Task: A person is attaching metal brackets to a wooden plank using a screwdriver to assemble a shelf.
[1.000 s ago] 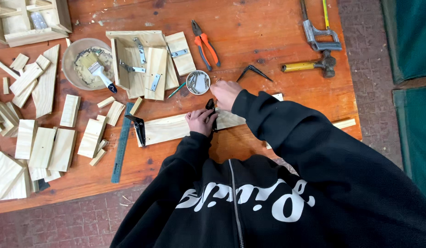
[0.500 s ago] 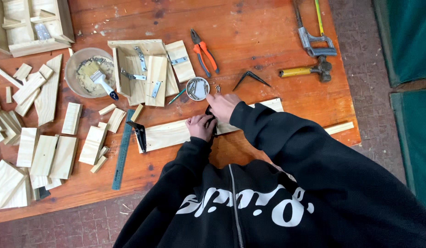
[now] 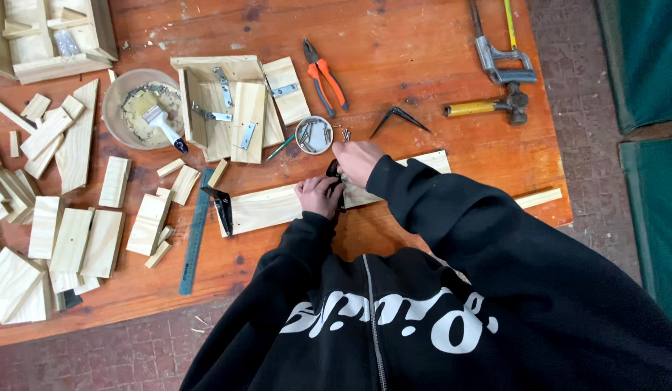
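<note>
Only 1 view is given: a head-worn camera looking almost straight down from well above the wooden surface (image 3: 437,43). The wearer's black hooded top fills the lower frame, so the far edge of the surface lies at the top. Brick floor (image 3: 596,181) shows on the right and along the bottom left.
</note>
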